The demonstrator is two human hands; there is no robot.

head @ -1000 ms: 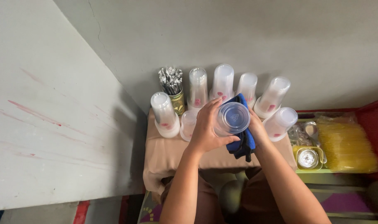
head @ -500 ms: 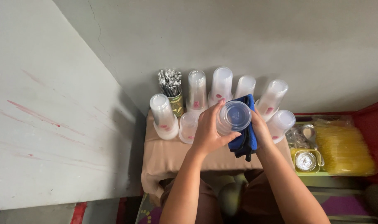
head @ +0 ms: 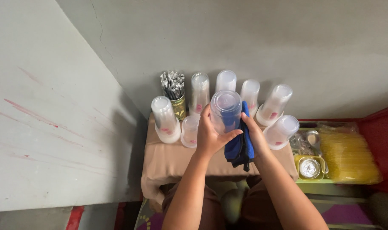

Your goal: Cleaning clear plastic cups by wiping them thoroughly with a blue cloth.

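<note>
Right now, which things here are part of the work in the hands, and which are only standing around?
In use:
left hand
right hand
clear plastic cup
blue cloth

Standing around:
upturned cups
tin of foil-wrapped sticks
yellow bag
tan-covered table

Only one view here, a head cam looking almost straight down from above the person's lap, pretty close over the small table (head: 168,159) pushed up against the wall (head: 245,42).
</note>
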